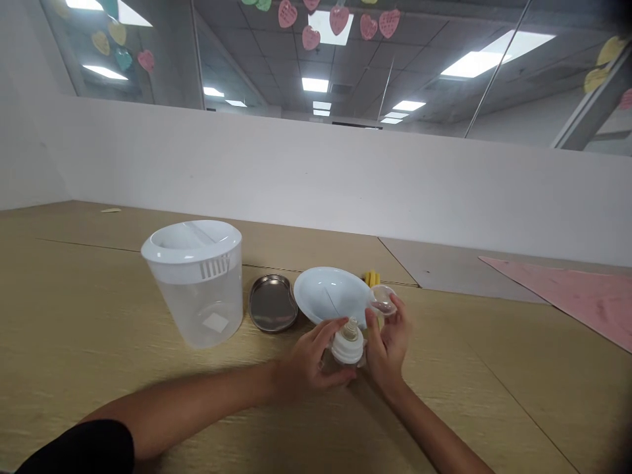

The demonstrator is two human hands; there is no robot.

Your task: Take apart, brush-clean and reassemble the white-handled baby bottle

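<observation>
Near table (148,395) front, bottle (347,345) btwn hands

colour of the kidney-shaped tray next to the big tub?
Plain silver metal, no pattern: the tray shows best in the head view, between the tub and white bowl.

An office, by the look of it — a grid ceiling (276,59) with recessed light panels (316,84) runs far back. A white partition (345,178) edges the wood-grain desk (494,395), and paper hearts (339,20) hang on glass — workplace decoration.
</observation>
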